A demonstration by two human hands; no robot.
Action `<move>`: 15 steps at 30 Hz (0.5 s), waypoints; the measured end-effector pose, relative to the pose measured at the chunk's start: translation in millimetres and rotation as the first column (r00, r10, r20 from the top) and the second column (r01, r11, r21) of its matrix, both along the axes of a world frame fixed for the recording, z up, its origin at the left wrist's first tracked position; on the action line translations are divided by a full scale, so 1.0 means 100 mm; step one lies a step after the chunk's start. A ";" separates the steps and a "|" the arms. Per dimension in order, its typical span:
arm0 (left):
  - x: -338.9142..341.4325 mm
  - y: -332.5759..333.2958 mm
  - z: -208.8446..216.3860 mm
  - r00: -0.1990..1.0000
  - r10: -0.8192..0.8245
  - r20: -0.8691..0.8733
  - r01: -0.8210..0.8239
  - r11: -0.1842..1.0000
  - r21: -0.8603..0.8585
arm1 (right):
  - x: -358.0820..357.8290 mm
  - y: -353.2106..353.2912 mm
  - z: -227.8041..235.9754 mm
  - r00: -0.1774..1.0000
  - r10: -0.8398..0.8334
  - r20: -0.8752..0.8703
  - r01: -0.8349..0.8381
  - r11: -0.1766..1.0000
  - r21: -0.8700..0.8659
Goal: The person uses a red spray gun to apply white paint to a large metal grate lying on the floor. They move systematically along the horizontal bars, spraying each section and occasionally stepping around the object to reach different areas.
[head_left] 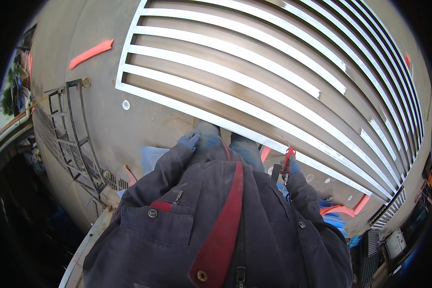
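Observation:
In front of me lies a large slatted metal frame [197, 86] with bright white bars, several of them white along only part of their length. My right hand [293, 167], in a blue glove, is closed round a red hand tool [288, 158] with a thin metal tip. The tip reaches over the frame's near edge; the tool's exact kind is unclear. My left hand [191, 140], gloved in blue too, rests on my left leg near the knee with nothing visible in it, its fingers laid over the trouser cloth.
A dark metal rack [74, 139] stands to the left. Coral-coloured strips lie about, one on the floor [91, 54] at the upper left and another [345, 210] by the frame's near right corner. Blue sheeting [151, 157] is beside my left arm. A dark grate [370, 254] sits at lower right.

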State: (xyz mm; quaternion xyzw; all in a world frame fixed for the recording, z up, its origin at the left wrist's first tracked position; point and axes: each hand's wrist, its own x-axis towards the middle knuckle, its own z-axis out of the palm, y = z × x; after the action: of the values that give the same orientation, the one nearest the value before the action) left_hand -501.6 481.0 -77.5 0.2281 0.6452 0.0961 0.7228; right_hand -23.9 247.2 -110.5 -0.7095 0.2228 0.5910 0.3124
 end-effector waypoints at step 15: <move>0.30 0.05 0.53 0.961 -0.179 -0.212 0.187 0.982 0.016 | -0.86 2.80 1.00 0.779 0.552 -0.298 -0.232 0.695 0.681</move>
State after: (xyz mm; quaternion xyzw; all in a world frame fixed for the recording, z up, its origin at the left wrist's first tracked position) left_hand -471.6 486.4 -25.0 0.3085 0.6921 0.0159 0.6524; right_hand -110.4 527.2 -11.0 -0.4305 -0.0722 0.8411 0.3194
